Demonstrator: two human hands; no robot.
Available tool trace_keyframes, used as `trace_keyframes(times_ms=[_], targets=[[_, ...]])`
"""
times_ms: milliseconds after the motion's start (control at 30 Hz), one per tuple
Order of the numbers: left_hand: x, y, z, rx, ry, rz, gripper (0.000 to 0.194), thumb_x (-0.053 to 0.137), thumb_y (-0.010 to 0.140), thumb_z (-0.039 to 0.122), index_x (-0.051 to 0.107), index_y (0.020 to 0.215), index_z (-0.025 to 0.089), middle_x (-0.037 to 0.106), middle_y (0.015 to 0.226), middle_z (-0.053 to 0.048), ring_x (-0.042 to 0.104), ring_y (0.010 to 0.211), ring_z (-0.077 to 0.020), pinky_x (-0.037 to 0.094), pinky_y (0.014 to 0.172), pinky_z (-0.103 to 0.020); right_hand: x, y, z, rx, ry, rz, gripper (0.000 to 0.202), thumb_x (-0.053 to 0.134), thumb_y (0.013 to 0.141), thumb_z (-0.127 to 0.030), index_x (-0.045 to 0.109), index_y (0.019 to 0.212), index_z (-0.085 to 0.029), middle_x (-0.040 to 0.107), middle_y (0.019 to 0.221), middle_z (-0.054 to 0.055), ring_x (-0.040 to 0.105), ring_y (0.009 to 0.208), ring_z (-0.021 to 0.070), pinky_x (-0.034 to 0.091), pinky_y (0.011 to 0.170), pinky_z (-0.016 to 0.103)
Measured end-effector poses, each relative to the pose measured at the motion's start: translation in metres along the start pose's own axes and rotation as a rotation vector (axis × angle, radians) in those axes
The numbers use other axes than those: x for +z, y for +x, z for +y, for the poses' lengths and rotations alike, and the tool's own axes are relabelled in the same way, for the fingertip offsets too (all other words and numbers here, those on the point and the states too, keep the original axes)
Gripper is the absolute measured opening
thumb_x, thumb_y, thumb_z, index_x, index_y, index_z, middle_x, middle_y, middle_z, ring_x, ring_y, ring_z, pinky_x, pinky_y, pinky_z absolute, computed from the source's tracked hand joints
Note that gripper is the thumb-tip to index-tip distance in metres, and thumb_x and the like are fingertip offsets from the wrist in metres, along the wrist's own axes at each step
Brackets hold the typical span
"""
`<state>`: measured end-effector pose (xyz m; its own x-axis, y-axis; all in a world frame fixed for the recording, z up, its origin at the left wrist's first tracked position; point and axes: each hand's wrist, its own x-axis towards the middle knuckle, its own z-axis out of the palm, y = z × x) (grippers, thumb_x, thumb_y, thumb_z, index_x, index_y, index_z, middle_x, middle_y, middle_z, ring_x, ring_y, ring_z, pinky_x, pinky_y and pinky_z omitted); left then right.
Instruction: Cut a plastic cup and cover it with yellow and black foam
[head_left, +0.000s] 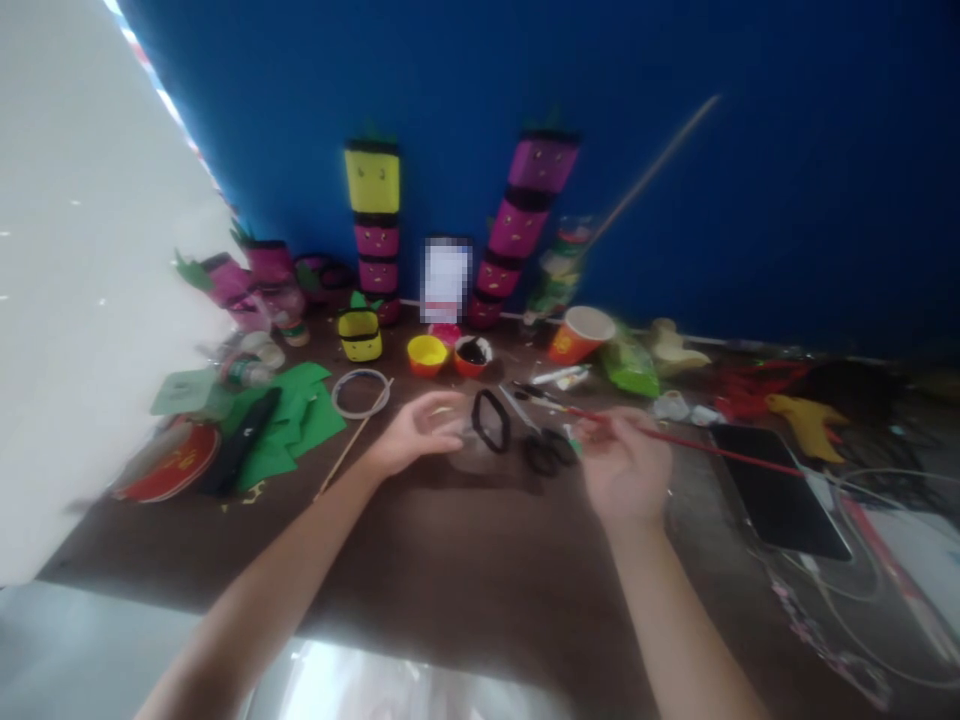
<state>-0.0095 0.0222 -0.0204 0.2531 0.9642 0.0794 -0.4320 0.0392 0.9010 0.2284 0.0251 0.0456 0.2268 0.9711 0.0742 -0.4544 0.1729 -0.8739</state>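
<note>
My left hand (409, 435) is closed around a clear plastic piece, seemingly a cut bottle, whose open end faces right. A black painted band (481, 432) rings that end. In my right hand (630, 465) is a paintbrush with a long red handle (720, 452); its dark tip points left, towards the clear piece but apart from it. Scissors (541, 452) with black handles lie between my hands. Beyond them stand a cup of yellow paint (427, 355) and a cup of black paint (473, 354).
Stacked purple and yellow faced containers (375, 240) lean on the blue wall. Green sheets (300, 425) and a tape roll (361, 394) lie left. An orange paper cup (581, 335), a black tablet (784, 495), cables and a yellow glue gun (808, 425) are right.
</note>
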Motion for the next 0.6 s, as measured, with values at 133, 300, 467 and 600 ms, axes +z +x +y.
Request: trace_keyframes(times_ms=[133,300,467,600], targets=[[0.008,-0.004,-0.001,0.136,0.203,0.057,0.060,0.081,0.057,0.018,0.055,0.111,0.022,0.057,0.121,-0.009,0.054,0.116,-0.0235,0.042,0.101,-0.043,-0.006,-0.001,0.005,0.063,0.070,0.062,0.010,0.069,0.062,-0.022,0.059,0.062,-0.019,0.057,0.053,-0.005,0.055,0.050,0.0083,0.044,0.049,0.021],[0.013,-0.008,0.000,0.305,0.513,0.139,0.058,0.076,0.064,0.022,0.052,0.118,0.022,0.051,0.124,-0.011,0.050,0.119,-0.0242,0.044,0.100,-0.041,-0.011,0.001,0.011,0.176,0.080,0.068,0.015,0.070,0.063,-0.024,0.056,0.062,-0.018,0.054,0.053,-0.006,0.053,0.050,0.0073,0.041,0.047,0.020],[0.013,-0.009,0.002,0.398,0.671,0.127,0.057,0.071,0.069,0.022,0.052,0.122,0.021,0.047,0.124,-0.014,0.049,0.119,-0.0249,0.048,0.096,-0.039,-0.015,0.001,0.014,0.213,0.052,0.019,0.017,0.071,0.064,-0.024,0.054,0.064,-0.018,0.053,0.053,-0.006,0.052,0.049,0.0073,0.041,0.046,0.020],[0.013,-0.012,0.004,0.514,0.744,0.106,0.054,0.069,0.070,0.017,0.050,0.120,0.022,0.049,0.125,-0.014,0.049,0.121,-0.0248,0.049,0.095,-0.040,-0.015,-0.001,0.013,0.190,-0.007,-0.059,0.017,0.070,0.066,-0.027,0.056,0.064,-0.018,0.055,0.054,-0.004,0.052,0.050,0.0077,0.042,0.047,0.019]])
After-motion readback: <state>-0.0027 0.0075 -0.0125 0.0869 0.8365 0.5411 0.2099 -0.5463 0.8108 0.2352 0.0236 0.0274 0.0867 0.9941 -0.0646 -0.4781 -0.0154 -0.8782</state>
